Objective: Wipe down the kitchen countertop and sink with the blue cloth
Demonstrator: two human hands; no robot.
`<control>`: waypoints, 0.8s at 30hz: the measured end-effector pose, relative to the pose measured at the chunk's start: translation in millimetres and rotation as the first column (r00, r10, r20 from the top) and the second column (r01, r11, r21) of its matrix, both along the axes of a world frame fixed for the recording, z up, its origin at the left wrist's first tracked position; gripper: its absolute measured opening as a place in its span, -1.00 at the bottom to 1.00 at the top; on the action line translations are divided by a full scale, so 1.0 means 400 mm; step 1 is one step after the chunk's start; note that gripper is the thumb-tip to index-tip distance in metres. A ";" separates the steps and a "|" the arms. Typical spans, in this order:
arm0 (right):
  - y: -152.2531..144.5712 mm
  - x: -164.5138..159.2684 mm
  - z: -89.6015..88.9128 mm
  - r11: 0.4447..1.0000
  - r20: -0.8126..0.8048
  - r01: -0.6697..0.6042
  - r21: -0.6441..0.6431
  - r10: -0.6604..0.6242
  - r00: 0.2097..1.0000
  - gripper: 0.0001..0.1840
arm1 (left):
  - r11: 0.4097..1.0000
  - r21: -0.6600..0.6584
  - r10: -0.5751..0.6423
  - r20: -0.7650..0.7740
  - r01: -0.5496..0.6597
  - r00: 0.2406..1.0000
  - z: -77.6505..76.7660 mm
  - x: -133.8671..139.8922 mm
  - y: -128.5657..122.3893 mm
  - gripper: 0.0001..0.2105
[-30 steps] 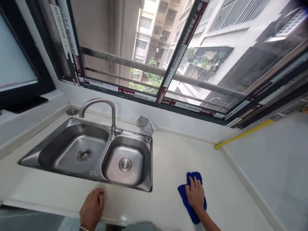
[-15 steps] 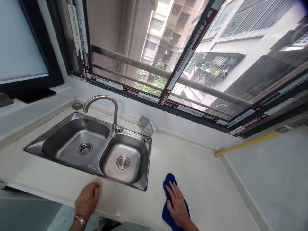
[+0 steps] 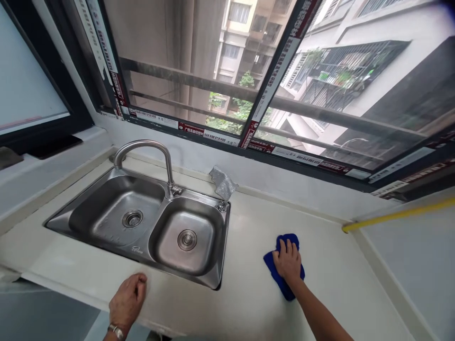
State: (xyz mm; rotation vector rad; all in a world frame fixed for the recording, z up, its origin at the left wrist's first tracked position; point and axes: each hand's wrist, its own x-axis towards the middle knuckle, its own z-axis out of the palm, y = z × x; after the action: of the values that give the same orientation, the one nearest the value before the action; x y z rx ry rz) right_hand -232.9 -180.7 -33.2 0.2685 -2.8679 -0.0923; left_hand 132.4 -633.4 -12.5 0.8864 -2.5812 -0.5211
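Note:
My right hand [image 3: 288, 260] lies flat on a blue cloth [image 3: 275, 267], pressing it onto the cream countertop [image 3: 256, 222] to the right of the sink. My left hand [image 3: 128, 299], with a watch at the wrist, rests on the counter's front edge in front of the double steel sink [image 3: 149, 225]. Its fingers are loosely curled and hold nothing.
A curved steel faucet [image 3: 156, 158] stands behind the sink's divider. A crumpled clear plastic wrapper [image 3: 222, 182] lies at the sink's back right corner. A large window with dark frames runs along the back wall. A yellow strip [image 3: 398, 215] edges the wall at right.
My right hand and the blue cloth slid away from me and to the right across the counter. My left hand stayed at the front edge. The view tilted slightly.

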 end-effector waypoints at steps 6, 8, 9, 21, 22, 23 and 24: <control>-0.228 -0.086 -0.009 0.997 0.007 -0.071 0.034 0.071 0.997 -0.35 | 0.998 0.054 0.028 0.043 -0.031 0.999 0.021 -0.005 0.007 -0.75; -0.300 -0.095 -0.009 0.991 0.018 -0.130 0.040 0.130 0.991 -0.34 | 0.997 0.064 0.030 0.038 -0.032 0.999 0.025 -0.004 0.008 -0.75; -0.331 -0.094 -0.007 0.987 0.022 -0.155 0.041 0.154 0.988 -0.34 | 0.997 0.065 0.030 0.035 -0.032 0.999 0.026 -0.004 0.009 -0.75; -0.467 0.144 0.038 0.944 0.044 -0.325 0.058 0.323 0.945 -0.36 | 0.997 0.070 0.019 0.037 -0.021 0.999 0.023 -0.002 0.017 -0.76; -0.462 0.176 0.040 0.936 0.054 -0.350 0.047 0.348 0.936 -0.37 | 0.998 0.064 0.013 0.026 -0.015 1.000 0.022 -0.001 0.018 -0.75; -0.453 0.209 0.040 0.925 0.063 -0.379 0.027 0.377 0.924 -0.37 | 0.998 0.058 0.005 0.011 -0.006 1.000 0.021 0.000 0.018 -0.75; -0.440 0.243 0.039 0.910 0.072 -0.415 -0.001 0.414 0.907 -0.38 | 0.999 0.052 -0.004 -0.002 0.004 1.000 0.020 0.001 0.019 -0.75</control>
State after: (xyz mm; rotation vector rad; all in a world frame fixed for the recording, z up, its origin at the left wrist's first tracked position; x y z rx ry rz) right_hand -135.7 -356.8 -17.7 0.8932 -2.8070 -0.0219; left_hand 132.7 -625.8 -4.5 0.8971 -2.5791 -0.5927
